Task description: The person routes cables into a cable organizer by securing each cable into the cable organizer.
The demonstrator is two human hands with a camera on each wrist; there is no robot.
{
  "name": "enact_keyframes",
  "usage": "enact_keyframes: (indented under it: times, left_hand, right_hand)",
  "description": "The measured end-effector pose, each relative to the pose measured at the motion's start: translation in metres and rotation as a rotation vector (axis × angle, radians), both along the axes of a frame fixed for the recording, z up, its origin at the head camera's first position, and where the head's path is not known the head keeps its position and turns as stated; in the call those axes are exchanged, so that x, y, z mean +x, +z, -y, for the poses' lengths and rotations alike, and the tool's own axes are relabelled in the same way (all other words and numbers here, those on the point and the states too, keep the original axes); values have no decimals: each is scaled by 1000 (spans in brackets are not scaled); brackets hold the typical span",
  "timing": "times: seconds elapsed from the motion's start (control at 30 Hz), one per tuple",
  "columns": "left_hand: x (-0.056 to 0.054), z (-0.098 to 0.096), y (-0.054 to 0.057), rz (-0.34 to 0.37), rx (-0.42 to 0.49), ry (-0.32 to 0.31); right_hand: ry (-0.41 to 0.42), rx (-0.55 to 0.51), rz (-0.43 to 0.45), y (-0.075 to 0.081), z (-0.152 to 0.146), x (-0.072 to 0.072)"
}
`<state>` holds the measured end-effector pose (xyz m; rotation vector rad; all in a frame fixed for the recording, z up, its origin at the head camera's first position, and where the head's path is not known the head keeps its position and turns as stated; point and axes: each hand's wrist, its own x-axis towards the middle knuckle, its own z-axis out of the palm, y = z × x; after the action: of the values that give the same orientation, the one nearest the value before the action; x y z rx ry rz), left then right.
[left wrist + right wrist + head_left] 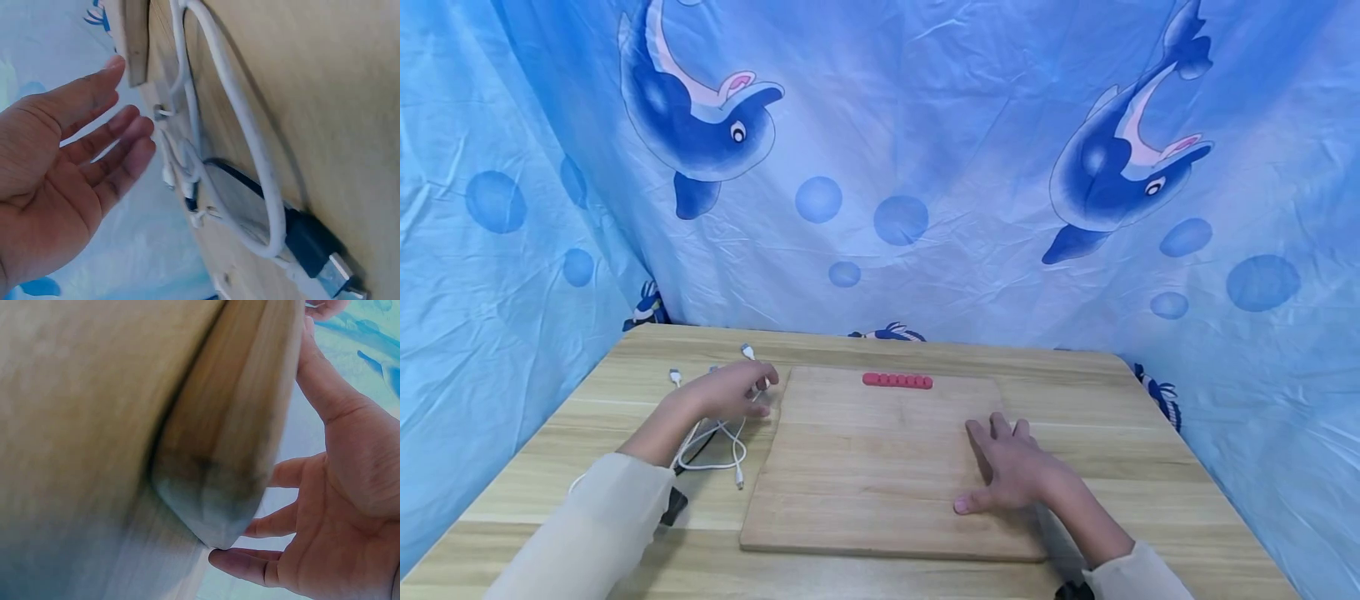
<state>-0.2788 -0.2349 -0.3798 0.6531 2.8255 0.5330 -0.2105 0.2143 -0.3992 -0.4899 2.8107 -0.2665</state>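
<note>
A light wooden board [857, 483] lies flat on the table. My left hand [730, 392] hovers at its far left corner, over a tangle of charging cables, with fingers bent loosely and nothing between them. In the left wrist view that hand [69, 162] faces a white cable [250, 131] looped beside a black USB plug [312, 245]. Over the right part of the board my right hand [1011, 471] spreads its fingers, palm down. The right wrist view shows the hand [356, 481] beside the board's thick edge [219, 437], its fingers reaching across the surface.
A red strip with round bumps [897, 381] lies along the board's far edge. White USB plugs [748, 352] point toward the back left of the wood-grain table [1112, 417]. A blue dolphin-print cloth [865, 150] hangs behind and at both sides.
</note>
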Motion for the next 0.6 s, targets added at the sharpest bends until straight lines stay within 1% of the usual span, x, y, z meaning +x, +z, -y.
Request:
enact_keyframes:
  times: [0.07,0.23,0.3,0.47,0.6]
  left_hand:
    - [-7,4,-2,-8,12,3]
    - [-21,10,-6,-1,56,3]
    - [-26,11,-7,10,84,13]
    - [-37,14,-12,33,145,47]
    - [-42,14,-14,42,155,86]
  right_hand:
    - [-2,3,1,0,0,0]
    - [-5,11,3,0,0,0]
    - [-4,14,1,-1,0,0]
    - [-3,26,-1,-2,0,-1]
    - [-4,31,3,-2,-1,-1]
